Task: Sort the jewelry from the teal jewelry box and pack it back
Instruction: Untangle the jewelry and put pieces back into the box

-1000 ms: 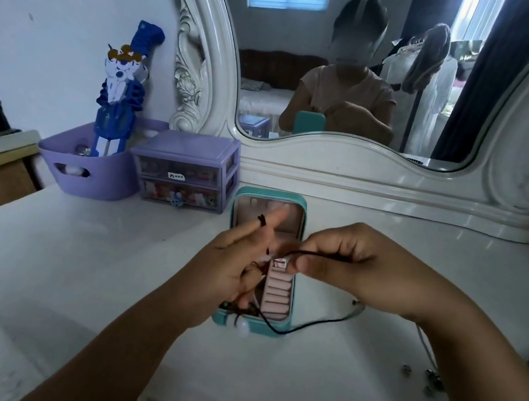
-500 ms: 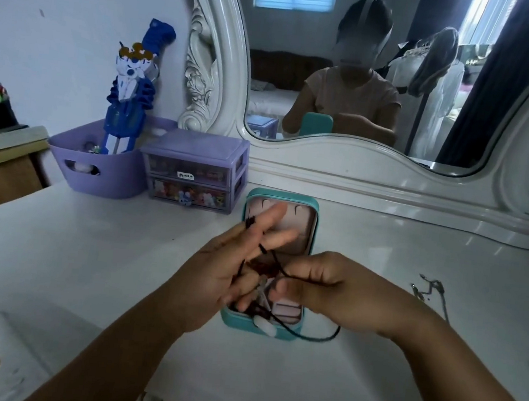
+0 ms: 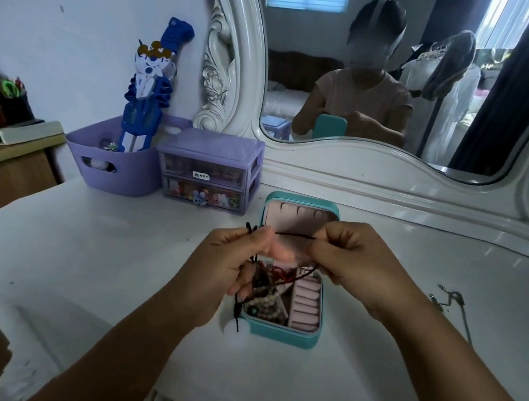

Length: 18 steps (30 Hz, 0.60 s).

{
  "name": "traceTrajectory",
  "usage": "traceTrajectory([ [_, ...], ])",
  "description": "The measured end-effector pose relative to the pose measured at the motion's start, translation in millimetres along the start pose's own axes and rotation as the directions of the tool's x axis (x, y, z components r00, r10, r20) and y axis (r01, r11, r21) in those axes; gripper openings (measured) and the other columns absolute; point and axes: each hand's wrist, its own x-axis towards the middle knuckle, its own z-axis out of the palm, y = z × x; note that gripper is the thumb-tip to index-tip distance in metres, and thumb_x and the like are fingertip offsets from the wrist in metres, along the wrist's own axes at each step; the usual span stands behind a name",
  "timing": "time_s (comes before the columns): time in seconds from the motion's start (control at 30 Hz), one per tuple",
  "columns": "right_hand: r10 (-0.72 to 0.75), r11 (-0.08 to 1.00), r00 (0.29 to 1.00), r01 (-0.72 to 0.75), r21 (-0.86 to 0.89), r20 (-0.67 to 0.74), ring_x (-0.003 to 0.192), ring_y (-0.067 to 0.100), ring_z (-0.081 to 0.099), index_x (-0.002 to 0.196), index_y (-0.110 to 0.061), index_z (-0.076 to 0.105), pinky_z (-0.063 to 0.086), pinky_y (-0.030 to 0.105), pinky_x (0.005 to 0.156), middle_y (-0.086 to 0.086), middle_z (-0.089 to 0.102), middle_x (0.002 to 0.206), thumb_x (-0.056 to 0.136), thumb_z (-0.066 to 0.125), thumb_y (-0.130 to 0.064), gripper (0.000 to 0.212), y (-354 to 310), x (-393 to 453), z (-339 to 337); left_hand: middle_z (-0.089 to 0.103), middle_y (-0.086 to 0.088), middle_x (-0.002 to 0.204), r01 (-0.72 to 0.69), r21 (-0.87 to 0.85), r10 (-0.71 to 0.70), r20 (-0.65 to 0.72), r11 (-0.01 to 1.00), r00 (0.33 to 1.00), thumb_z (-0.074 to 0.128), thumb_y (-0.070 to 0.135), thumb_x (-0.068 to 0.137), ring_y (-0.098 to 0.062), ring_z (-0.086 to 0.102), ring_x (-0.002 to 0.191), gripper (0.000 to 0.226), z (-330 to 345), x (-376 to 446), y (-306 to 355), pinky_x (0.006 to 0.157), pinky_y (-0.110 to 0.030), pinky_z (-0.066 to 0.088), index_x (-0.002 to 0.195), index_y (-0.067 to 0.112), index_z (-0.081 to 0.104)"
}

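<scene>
Your approach to the open teal jewelry box (image 3: 281, 334) from above is blocked: both hands hold a black cord (image 3: 295, 235) taut across its raised lid, and loops hang into the left compartment. Left of the box the worktop (image 3: 114, 250) lies bare up to the purple basket (image 3: 119, 168) and purple drawer unit (image 3: 209, 171) at the back. To the right, a silver chain (image 3: 451, 301) lies near your right forearm.

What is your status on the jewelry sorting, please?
Both hands, left and right, pinch black cord taut above open teal box. Nothing blocking.
</scene>
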Motion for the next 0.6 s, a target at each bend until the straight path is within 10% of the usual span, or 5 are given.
traceTrajectory([
  [0.17, 0.019, 1.000, 0.999, -0.020, -0.020, -0.033, 0.051, 0.010, 0.046, 0.050, -0.012, 0.053, 0.040, 0.025, 0.054, 0.000, 0.051, 0.051, 0.077, 0.062, -0.011, 0.029, 4, 1, 10, 0.073, -0.003, 0.097, 0.048, -0.538, 0.046, 0.159, 0.841, 0.986, 0.037, 0.038, 0.084, -0.001, 0.027, 0.027, 0.039, -6, 2, 13, 0.036, -0.012, 0.033, 0.086, 0.020, 0.072],
  [0.27, -0.003, 0.998, 0.994, -0.004, 0.066, 0.108, 0.060, 0.017, 0.047, 0.062, 0.002, 0.053, 0.040, 0.030, 0.061, 0.010, 0.051, 0.062, 0.074, 0.063, -0.024, 0.030, 3, -2, 17, 0.065, 0.003, 0.121, 0.014, -0.373, 0.046, 0.152, 0.928, 0.987, 0.042, 0.039, 0.082, -0.001, 0.026, 0.029, 0.043, -7, 2, 16, 0.037, -0.015, 0.035, 0.123, 0.036, 0.054],
  [0.37, -0.013, 0.965, 0.991, -0.024, 0.262, 0.136, 0.064, 0.017, 0.056, 0.070, 0.002, 0.061, 0.047, 0.027, 0.064, 0.009, 0.061, 0.067, 0.084, 0.060, -0.015, 0.022, -3, -3, 14, 0.073, 0.011, 0.084, -0.022, -0.058, 0.027, 0.084, 0.998, 0.996, 0.049, 0.024, 0.084, -0.001, 0.032, 0.031, 0.056, -3, 2, 14, 0.039, -0.020, 0.036, 0.136, 0.038, 0.033],
  [0.6, 0.065, 0.667, 0.966, -0.228, 0.710, 0.249, 0.051, 0.008, 0.053, 0.070, -0.012, 0.062, 0.040, 0.017, 0.049, 0.000, 0.063, 0.058, 0.077, 0.059, -0.017, 0.009, -5, -2, 13, 0.064, 0.002, 0.075, -0.023, 0.061, 0.020, 0.049, 0.998, 0.999, 0.053, 0.003, 0.087, -0.009, 0.054, 0.059, 0.026, -3, 4, 12, 0.049, -0.019, 0.045, 0.099, 0.023, 0.066],
])
